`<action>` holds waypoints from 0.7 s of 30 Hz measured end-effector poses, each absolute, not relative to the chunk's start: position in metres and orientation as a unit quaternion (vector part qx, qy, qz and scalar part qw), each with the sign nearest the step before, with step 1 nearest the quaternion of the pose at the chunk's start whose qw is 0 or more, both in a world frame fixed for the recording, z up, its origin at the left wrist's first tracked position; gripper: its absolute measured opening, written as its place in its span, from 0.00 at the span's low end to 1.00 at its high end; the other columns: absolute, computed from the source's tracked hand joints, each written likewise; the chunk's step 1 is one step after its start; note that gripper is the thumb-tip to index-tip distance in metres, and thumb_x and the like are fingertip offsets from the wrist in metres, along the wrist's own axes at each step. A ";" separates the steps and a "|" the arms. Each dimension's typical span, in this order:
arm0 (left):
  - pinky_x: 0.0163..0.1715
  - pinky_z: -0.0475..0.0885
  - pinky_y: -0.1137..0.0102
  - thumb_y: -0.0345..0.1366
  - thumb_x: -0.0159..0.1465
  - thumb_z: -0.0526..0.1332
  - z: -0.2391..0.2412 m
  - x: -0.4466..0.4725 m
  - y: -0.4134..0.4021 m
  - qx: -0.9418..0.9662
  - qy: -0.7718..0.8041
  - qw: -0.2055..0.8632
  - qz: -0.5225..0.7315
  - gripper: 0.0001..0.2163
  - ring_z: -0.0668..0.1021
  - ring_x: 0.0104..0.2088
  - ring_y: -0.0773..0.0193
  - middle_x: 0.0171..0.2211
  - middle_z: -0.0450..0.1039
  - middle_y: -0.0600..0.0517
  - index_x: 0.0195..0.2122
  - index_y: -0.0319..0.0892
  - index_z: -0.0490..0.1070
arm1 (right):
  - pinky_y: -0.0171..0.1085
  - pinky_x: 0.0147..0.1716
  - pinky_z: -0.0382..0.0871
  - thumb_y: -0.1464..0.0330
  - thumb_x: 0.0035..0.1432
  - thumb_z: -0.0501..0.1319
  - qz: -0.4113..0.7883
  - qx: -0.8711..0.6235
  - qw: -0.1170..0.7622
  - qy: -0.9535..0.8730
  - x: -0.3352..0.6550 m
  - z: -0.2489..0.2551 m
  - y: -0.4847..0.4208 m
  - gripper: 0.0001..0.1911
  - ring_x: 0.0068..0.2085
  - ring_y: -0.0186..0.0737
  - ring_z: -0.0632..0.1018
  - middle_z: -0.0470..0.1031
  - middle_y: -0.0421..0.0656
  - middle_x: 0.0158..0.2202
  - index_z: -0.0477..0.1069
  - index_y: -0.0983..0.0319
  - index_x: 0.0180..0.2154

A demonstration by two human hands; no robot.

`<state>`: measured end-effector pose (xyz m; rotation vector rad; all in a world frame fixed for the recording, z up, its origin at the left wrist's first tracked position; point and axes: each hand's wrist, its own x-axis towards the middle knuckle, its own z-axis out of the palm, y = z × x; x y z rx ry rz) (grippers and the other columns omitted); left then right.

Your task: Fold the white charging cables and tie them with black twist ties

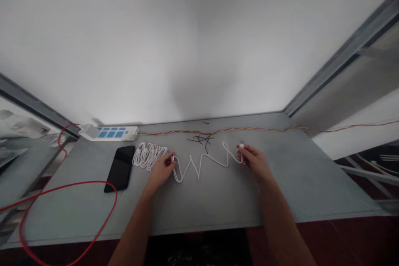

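A white charging cable (199, 166) zigzags across the grey table (218, 199) between my two hands. My left hand (160, 171) pinches one end of it near a white plug. My right hand (254, 161) pinches the other end, with its white connector sticking up above the fingers. A pile of coiled white cables (148, 154) lies just left of my left hand.
A black phone (120, 168) lies face up left of the coils. A white power strip with blue sockets (109, 133) sits at the back left, its red cord (62, 203) looping off the front left. A twisted orange wire (249, 129) runs along the back edge. Small dark ties (202, 139) lie mid-back.
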<state>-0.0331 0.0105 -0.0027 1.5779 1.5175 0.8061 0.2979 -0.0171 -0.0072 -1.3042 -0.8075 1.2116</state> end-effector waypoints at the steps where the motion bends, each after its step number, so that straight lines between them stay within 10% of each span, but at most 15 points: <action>1: 0.42 0.72 0.62 0.34 0.55 0.60 -0.001 -0.034 0.010 0.639 0.598 0.373 0.308 0.15 0.79 0.37 0.58 0.37 0.78 0.47 0.45 0.40 0.72 | 0.31 0.15 0.56 0.55 0.44 0.68 0.511 -0.555 0.561 -0.340 0.300 -0.008 -0.018 0.18 0.16 0.28 0.64 0.71 0.37 0.22 0.74 0.61 0.33; 9: 0.34 0.71 0.65 0.36 0.60 0.55 0.026 -0.038 0.001 0.693 0.608 0.298 0.248 0.18 0.79 0.29 0.59 0.32 0.79 0.48 0.51 0.42 0.70 | 0.30 0.15 0.55 0.58 0.45 0.68 0.489 -0.553 0.595 -0.319 0.320 -0.007 -0.025 0.16 0.17 0.28 0.63 0.66 0.35 0.19 0.74 0.61 0.33; 21: 0.18 0.62 0.78 0.48 0.51 0.66 0.046 -0.070 0.017 0.432 0.561 0.461 0.536 0.22 0.71 0.22 0.71 0.27 0.74 0.50 0.40 0.35 0.74 | 0.32 0.14 0.55 0.56 0.45 0.68 0.484 -0.543 0.554 -0.406 0.335 0.014 -0.024 0.14 0.17 0.28 0.63 0.73 0.39 0.23 0.76 0.60 0.30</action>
